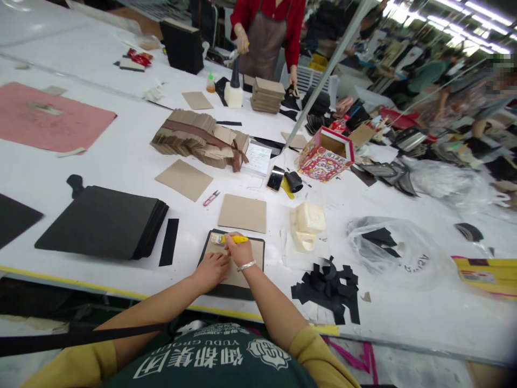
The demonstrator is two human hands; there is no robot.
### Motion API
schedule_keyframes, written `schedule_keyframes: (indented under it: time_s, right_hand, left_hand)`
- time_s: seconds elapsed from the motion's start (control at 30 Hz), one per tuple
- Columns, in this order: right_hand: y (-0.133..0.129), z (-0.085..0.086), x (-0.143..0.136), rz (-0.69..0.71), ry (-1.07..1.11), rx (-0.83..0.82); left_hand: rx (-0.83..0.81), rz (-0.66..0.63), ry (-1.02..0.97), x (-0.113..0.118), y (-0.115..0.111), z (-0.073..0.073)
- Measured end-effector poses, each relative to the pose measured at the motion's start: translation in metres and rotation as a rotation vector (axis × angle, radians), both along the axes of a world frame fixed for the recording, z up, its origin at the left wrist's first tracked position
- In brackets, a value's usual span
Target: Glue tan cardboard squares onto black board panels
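My right hand (239, 250) is closed round the yellow handle of a flat brush (218, 238). Its bristles lie at the far left corner of a tan cardboard panel (238, 276), which rests on a larger black sheet (232, 291) whose edge shows around it. My left hand (213, 269) lies flat on the panel's left side, fingers spread and holding nothing. Just beyond the panel is another tan board (243, 213). To the right stands a cut-open cream plastic jug (308, 226). Left of the work, a black strip (168, 242) sits beside a stack of black sheets (100, 222).
Black scraps (329, 288) and a clear plastic bag (398, 250) lie to the right. Beyond are pink thread snips (211, 198), a phone (275, 178), a red box (326, 153) and bundled cardboard (197, 137). A metal pole (327, 75) rises there. Across the table stands a co-worker (266, 40).
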State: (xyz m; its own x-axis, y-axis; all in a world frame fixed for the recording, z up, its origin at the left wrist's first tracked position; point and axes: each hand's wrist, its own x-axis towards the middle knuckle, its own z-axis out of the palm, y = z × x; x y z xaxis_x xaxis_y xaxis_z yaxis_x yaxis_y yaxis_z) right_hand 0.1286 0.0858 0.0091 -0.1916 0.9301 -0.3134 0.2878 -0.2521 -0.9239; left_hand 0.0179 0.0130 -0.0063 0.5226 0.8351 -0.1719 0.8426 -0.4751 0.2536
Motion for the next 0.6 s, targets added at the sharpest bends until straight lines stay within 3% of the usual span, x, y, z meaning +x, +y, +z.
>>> schedule_keyframes:
  time_s: [0.07,0.17,0.3,0.4,0.5,0.6]
  right_hand:
    - [0.002,-0.007,0.003,-0.027,-0.033,-0.015]
    - [0.003,-0.009,0.033,-0.092,-0.120,-0.009]
    - [0.002,0.001,0.091,-0.207,-0.203,0.004]
    - [-0.002,0.012,0.117,-0.266,-0.224,-0.001]
    - [-0.018,0.024,0.132,-0.272,-0.211,0.031]
    - [-0.049,0.029,0.152,-0.203,-0.217,0.140]
  left_hand:
    - [-0.008,-0.005,-0.014,-0.002,0.001,0.000]
    - [-0.018,-0.002,-0.045,-0.004,0.000,-0.001]
    - [-0.012,0.009,-0.066,-0.006,0.001,-0.003]
    - [-0.023,0.001,-0.092,-0.007,0.002,-0.004]
    - [-0.055,-0.003,-0.117,-0.008,0.001,-0.008]
    - [-0.083,-0.008,-0.109,-0.009,0.002,-0.018]
